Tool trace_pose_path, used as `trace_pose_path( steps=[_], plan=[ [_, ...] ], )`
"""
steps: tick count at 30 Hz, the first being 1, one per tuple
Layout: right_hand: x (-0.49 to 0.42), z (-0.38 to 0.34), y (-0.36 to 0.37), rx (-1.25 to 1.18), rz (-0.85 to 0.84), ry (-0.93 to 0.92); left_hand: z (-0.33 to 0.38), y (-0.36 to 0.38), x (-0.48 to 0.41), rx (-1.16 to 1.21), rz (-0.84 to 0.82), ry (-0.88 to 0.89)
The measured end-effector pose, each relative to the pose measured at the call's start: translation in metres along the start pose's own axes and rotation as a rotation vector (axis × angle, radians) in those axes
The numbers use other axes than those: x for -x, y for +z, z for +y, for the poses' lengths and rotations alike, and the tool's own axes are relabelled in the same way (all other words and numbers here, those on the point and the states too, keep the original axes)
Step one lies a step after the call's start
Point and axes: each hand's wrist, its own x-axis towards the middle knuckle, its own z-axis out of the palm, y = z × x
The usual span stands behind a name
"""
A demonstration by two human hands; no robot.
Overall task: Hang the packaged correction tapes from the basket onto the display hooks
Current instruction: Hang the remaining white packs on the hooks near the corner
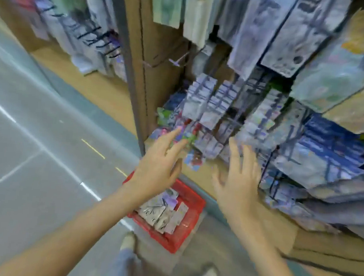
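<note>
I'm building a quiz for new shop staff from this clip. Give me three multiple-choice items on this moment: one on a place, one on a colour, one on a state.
1. Where does the basket stand?
A) on the floor below the display
B) on a shelf
C) on a chair

2. What colour is the basket?
A) blue
B) red
C) green

3. How are the left hand and right hand?
A) both open, holding nothing
B) both gripping packs
C) both gripping the basket

Key:
1 A, it sits on the grey floor near the person's shoe.
2 B, its walls are red.
3 A, both have spread fingers reaching toward the hanging packs.
</note>
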Motion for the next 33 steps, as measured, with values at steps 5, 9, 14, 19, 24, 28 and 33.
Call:
trace_pose_path(
  steps=[5,9,14,19,24,28,33],
  plan=[
    [0.081,-0.044,0.18,-0.031,-0.52,-0.02,-0.139,0.049,0.123,-0.049,-0.241,-0.389],
    [0.152,-0.031,0.304,-0.064,-0.741,-0.053,-0.214,0.135,0.216,-0.071,-0.423,-0.556],
    [0.228,0.027,0.453,0.017,-1.002,0.004,-0.272,0.258,0.294,-0.083,-0.577,-0.682],
    [0.258,0.078,0.599,0.089,-1.051,-0.039,-0.326,0.355,0.32,-0.249,-0.547,-0.634],
    [0.262,0.102,0.731,0.091,-1.164,-0.273,-0.376,0.41,0.339,-0.514,-0.576,-0.589],
    [0.255,0.12,0.768,0.026,-1.183,-0.335,-0.383,0.431,0.348,-0.629,-0.587,-0.552],
    [0.227,0.124,0.716,-0.097,-1.043,-0.327,-0.361,0.411,0.34,-0.43,-0.532,-0.62]
  ],
)
